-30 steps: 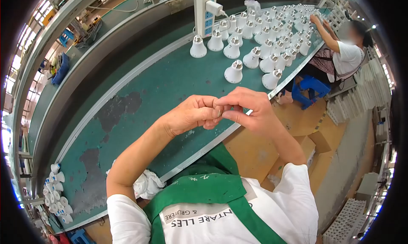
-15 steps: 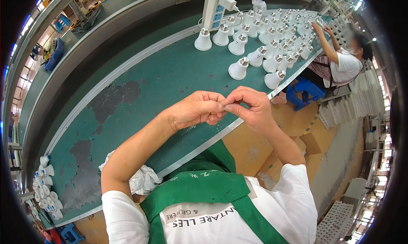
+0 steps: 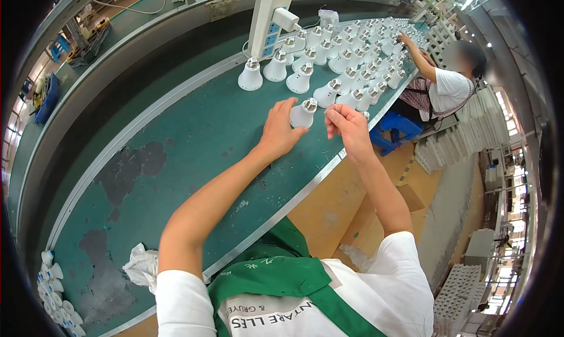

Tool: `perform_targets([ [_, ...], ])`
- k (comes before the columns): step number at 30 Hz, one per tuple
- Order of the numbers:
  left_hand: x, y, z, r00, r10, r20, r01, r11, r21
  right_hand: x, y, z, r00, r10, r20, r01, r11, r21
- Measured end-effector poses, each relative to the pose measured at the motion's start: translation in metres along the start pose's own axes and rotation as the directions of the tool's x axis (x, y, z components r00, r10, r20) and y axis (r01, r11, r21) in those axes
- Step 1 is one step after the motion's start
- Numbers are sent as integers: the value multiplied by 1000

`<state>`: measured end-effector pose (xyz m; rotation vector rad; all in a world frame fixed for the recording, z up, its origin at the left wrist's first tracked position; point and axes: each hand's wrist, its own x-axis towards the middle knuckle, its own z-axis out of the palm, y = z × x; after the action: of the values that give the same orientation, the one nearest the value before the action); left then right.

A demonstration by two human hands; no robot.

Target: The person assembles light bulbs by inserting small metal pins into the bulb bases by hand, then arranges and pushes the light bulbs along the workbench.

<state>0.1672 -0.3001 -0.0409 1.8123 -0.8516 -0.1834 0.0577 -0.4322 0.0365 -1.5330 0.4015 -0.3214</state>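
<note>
My left hand (image 3: 278,127) is wrapped round the near side of a white light bulb (image 3: 301,114), thumb low and fingers high. This bulb stands on the green bench (image 3: 200,155) with its silver screw cap up, tilted a little to the right. Just right of the cap, my right hand (image 3: 348,124) is closed in a pinch, apart from the bulb. Whatever its fingertips hold is too small or hidden to make out. Behind both hands, several more white bulbs (image 3: 298,78) stand cap up in loose rows.
A white post with blue sockets (image 3: 269,37) and a plugged-in adapter (image 3: 286,19) rises at the bench's back edge. A crumpled white bag (image 3: 141,266) lies near my left elbow. More bulbs (image 3: 56,296) lie far left. A co-worker (image 3: 449,84) reaches among the far bulbs.
My hands were together, fingertips touching, over the bench. They have parted and moved forward; the left has taken hold of a bulb, the right stays pinched. The view has shifted.
</note>
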Motion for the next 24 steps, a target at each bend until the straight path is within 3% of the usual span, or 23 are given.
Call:
perform_targets([
  [1, 8, -7, 14, 997, 57, -58, -55, 997, 48, 2, 0, -2, 1000, 23, -7, -22, 1000, 17],
  [7, 32, -12, 37, 998, 19, 64, -6, 980, -199, 7, 5, -10, 993, 113, -19, -112, 993, 46],
  [9, 27, -8, 33, 999, 30, 31, -23, 974, -227, 7, 4, -10, 993, 120, 2, -120, 992, 47],
  [10, 22, -5, 27, 999, 37, 12, -33, 971, -238, 3, 1, -7, 993, 120, 20, -121, 991, 55],
  [13, -23, 23, -27, 969, 242, 44, -237, 967, -92, -19, -12, 7, 987, 128, 102, -138, 985, 105],
  [16, -67, 51, -70, 983, 130, 131, -117, 988, -103, -42, -26, 28, 969, 115, 220, -143, 983, 114],
  [17, -81, 59, -79, 982, 153, 111, -143, 986, -86, -49, -31, 36, 960, 93, 262, -120, 989, 86],
  [21, -127, 80, -106, 981, 191, 26, -190, 982, -16, -81, -50, 65, 935, -82, 346, 131, 984, -122],
  [24, -150, 92, -118, 979, 196, -64, -195, 981, 14, -95, -60, 81, 781, -429, 454, 574, 778, -254],
])
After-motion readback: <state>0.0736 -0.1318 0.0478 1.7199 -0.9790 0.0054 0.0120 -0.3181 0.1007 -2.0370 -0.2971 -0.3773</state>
